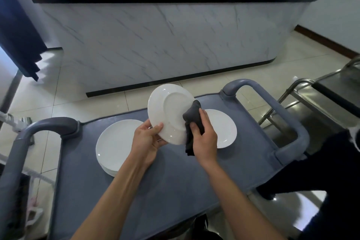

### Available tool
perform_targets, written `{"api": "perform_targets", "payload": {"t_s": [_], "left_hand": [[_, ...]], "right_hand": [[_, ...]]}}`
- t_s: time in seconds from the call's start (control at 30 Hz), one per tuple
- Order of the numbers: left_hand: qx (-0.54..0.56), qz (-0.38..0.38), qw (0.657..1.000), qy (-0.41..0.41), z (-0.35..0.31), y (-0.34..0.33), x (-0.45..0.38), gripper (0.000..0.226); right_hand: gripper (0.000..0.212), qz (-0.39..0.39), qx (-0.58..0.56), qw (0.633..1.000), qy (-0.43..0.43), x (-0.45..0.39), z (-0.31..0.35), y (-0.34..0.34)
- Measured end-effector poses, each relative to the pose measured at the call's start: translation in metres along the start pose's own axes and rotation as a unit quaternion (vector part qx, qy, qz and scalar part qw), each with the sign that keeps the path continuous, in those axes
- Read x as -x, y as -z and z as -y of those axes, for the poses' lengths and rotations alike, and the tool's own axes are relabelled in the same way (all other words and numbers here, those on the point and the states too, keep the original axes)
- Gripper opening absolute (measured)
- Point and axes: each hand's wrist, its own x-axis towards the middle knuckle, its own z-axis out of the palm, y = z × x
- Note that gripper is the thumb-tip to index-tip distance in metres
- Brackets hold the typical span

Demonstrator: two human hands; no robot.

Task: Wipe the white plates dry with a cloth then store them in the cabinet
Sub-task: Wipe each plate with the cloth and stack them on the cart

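My left hand grips the lower rim of a white plate, tilted up with its underside toward me, above a grey-blue cart top. My right hand holds a dark grey cloth pressed against the plate's right edge. A stack of white plates lies on the cart at the left. A single white plate lies flat at the right, partly hidden behind my right hand.
The cart has raised grey handles at the left and right. A marble-fronted bar counter with a black top stands ahead. A steel trolley stands at the right on the tiled floor.
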Motion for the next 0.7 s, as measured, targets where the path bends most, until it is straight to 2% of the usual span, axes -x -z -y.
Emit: {"api": "perform_targets", "payload": {"t_s": [0.23, 0.43, 0.57, 0.7], "left_hand": [[-0.029, 0.036, 0.999, -0.014, 0.000, 0.005, 0.004, 0.022], [-0.047, 0.071, 0.996, -0.008, -0.002, 0.013, 0.000, 0.025], [-0.067, 0.086, 0.994, -0.001, -0.004, 0.018, -0.004, 0.039], [-0.091, 0.112, 0.990, 0.006, -0.004, 0.019, -0.002, 0.033]], "right_hand": [[0.053, 0.002, -0.001, 1.000, -0.021, -0.021, 0.001, 0.008], [0.053, 0.024, 0.016, 1.000, -0.005, -0.036, 0.007, 0.017], [0.052, 0.044, 0.029, 0.999, 0.010, -0.044, 0.012, 0.020], [0.052, 0.058, 0.048, 0.997, 0.028, -0.050, 0.015, 0.018]]}}
